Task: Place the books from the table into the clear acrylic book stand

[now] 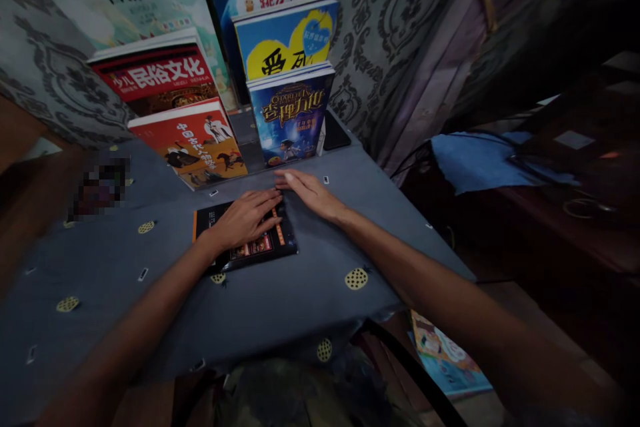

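Lying flat, a dark book (250, 243) was pinned to the desk (310, 287) beneath the spread left hand (245, 217); the right hand (307, 190), fingers spread, was pressed just beside it.

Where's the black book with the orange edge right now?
The black book lies flat on the grey tablecloth, centre, under the left hand, before the standing books.

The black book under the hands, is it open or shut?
Shut. The black book lies flat on the grey cloth, cover up, left hand pressing it.
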{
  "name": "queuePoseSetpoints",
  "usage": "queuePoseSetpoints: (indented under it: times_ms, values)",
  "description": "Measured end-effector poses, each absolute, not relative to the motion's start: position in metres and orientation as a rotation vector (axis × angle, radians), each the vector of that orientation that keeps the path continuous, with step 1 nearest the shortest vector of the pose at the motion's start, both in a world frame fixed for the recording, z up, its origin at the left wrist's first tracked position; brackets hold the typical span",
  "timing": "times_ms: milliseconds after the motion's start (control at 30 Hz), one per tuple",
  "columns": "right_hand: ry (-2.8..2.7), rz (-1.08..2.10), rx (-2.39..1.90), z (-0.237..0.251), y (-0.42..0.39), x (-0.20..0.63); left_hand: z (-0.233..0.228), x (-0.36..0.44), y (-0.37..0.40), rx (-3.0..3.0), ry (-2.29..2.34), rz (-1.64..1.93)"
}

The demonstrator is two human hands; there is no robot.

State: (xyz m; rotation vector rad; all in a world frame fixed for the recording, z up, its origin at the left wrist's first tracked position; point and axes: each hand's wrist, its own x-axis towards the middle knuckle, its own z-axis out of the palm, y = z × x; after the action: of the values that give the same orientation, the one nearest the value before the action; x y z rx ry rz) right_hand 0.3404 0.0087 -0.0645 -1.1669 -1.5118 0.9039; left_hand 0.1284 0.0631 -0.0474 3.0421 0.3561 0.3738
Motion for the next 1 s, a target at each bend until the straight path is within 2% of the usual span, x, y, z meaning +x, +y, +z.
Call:
queuePoseSetpoints:
  times_ms: [133,333,633,1000]
  values:
    - [-1.557,0.699,-1.240,-0.062,0.003,0.337,-0.051,0.127,0.063,2.913,0.419,0.471]
    - [-1.706,0.573,-1.298,-0.062,-0.002,0.335,-0.048,0.126,0.062,2.681,0.620,0.487]
    - [-1.905,0.451,-1.370,-0.063,-0.015,0.335,-0.050,0.125,0.064,2.658,0.688,0.466]
    - [-2.085,0.361,-1.183,-0.059,-0.106,0.332,-0.055,0.125,0.066,2.712,0.648,0.514]
